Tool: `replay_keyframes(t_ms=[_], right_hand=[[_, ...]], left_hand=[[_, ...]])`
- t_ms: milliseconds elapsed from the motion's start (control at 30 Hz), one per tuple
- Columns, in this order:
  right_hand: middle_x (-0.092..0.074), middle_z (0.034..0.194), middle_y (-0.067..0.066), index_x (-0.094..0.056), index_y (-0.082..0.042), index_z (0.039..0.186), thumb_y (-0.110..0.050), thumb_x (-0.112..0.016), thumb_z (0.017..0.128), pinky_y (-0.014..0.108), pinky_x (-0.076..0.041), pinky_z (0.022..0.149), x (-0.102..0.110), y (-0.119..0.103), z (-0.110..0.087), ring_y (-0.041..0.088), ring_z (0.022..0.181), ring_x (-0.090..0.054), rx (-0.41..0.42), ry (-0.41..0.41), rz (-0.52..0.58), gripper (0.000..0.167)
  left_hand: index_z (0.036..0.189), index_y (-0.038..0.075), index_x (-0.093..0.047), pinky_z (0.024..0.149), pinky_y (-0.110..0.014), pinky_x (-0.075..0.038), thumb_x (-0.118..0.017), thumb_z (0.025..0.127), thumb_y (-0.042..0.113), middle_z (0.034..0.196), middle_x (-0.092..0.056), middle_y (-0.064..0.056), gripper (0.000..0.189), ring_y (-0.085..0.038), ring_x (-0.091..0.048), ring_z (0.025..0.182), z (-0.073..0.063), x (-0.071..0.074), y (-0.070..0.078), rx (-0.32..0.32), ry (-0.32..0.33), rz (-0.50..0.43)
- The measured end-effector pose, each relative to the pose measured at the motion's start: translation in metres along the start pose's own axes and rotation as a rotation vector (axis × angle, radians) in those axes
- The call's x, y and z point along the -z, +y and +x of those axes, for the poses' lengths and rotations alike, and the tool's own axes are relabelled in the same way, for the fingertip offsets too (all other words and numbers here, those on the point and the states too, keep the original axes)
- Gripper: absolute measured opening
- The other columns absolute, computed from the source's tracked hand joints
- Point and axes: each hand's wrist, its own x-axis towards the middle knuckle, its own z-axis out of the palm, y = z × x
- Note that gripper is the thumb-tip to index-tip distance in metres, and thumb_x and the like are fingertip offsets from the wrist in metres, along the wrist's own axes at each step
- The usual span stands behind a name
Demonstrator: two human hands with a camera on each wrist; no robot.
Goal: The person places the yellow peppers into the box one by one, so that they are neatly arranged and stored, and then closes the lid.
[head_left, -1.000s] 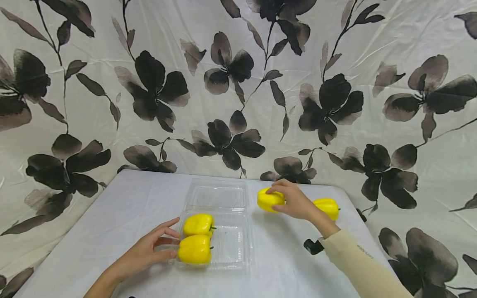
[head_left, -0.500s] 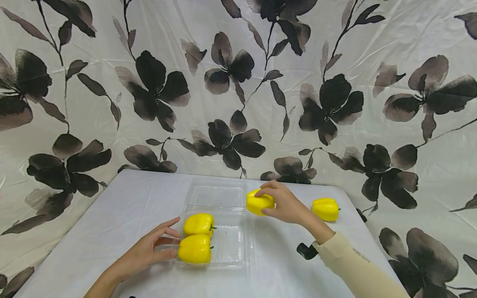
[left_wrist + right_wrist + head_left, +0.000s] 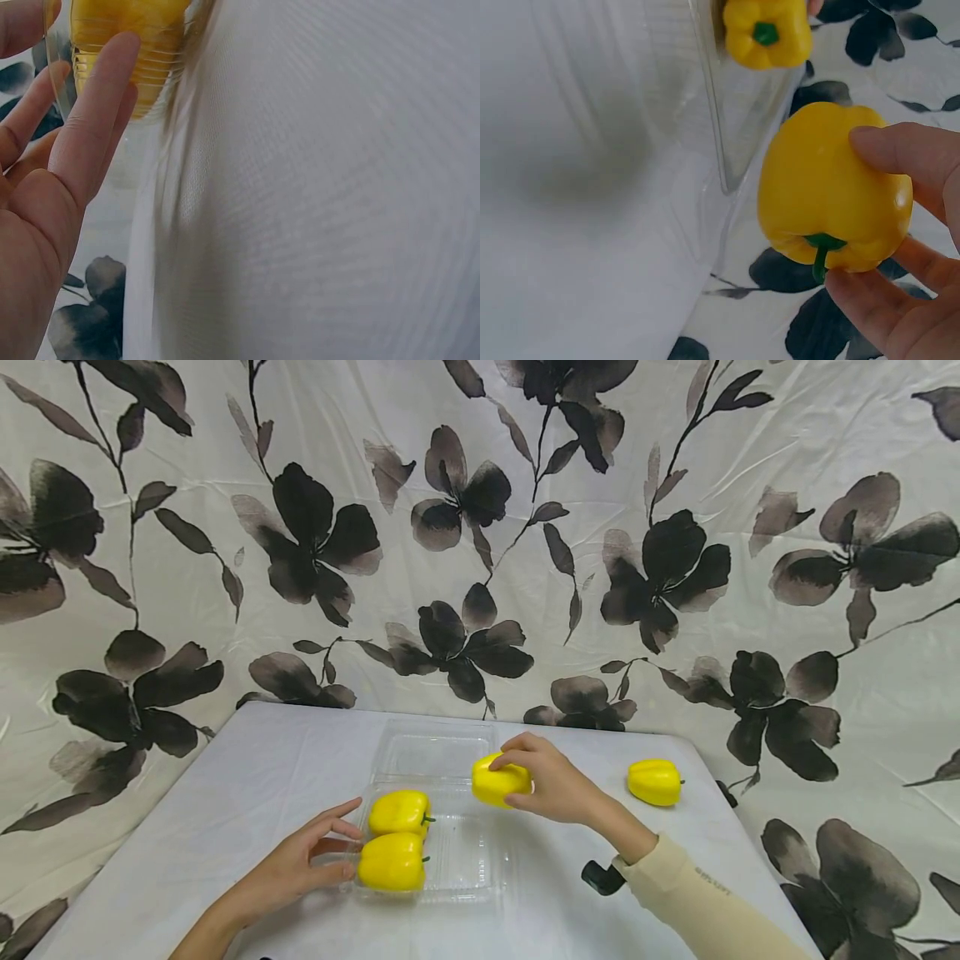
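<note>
Two yellow peppers [image 3: 392, 862] are in the clear box [image 3: 461, 856]. The right grip [image 3: 557, 787] pinches a third pepper [image 3: 495, 781] up by the box's right edge. One last pepper [image 3: 655, 782] is left near the worktop's [image 3: 300, 752] far right corner. The left grip [image 3: 300, 864], spread, is at the box.

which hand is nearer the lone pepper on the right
Right. The right hand is left of the lone pepper; the left hand is farther left, at the container.
</note>
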Motion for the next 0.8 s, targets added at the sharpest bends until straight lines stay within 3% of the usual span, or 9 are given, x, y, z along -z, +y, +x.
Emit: replay_keyframes(t_ms=[500,800], right_hand=[[-0.062,0.136,0.008,-0.076,-0.015,0.121,-0.011,-0.089,0.086,0.047,-0.052,0.109,-0.02,-0.015,0.008,0.029,0.126,-0.056,0.052,-0.059,-0.006,0.038],[-0.062,0.134,0.007,-0.077,-0.015,0.121,-0.012,-0.089,0.087,0.047,-0.053,0.109,-0.029,-0.025,0.013,0.029,0.123,-0.057,0.042,-0.095,0.003,0.036]], left_hand=[[0.125,0.013,-0.066,0.106,-0.045,-0.057,-0.079,0.098,0.024,0.176,-0.022,-0.014,0.032,-0.041,-0.058,0.134,-0.001,0.0,-0.001,-0.001,-0.003,-0.024],[0.124,0.013,-0.066,0.106,-0.046,-0.057,-0.081,0.096,0.025,0.175,-0.023,-0.014,0.034,-0.039,-0.059,0.133,-0.001,-0.001,0.0,0.009,0.01,-0.014]])
